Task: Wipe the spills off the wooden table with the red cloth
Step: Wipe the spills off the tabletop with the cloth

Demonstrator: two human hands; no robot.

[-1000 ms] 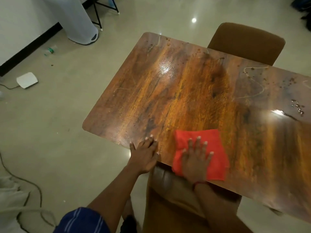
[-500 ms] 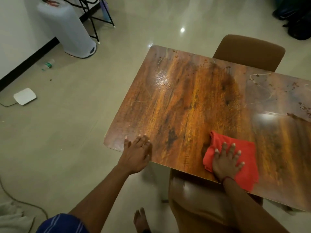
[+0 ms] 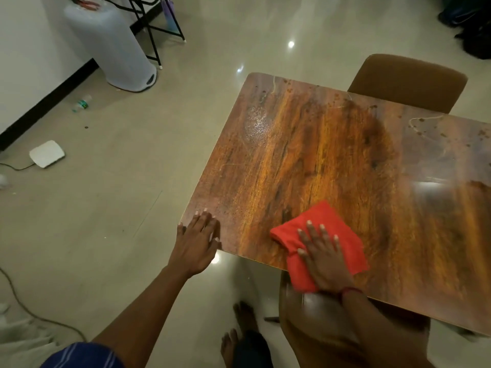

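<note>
Since half a second ago, red cloth [image 3: 322, 241] slid back toward surface [image 3: 332, 155] corner. Right hand [image 3: 325, 261] grip: spread flat, pressing it; left hand [image 3: 198, 241] splayed on corner. Far from cloth, wet patch [image 3: 256, 126] and crumbs [image 3: 422, 131] unwiped; roughly midway.

The left hand [image 3: 198, 239] lies flat, palm down, fingers [image 3: 206, 221] together and pointing far, arm reaching in from the near left. The right hand [image 3: 325, 257] is pressed flat with fingers spread, a red thread around its wrist
</note>
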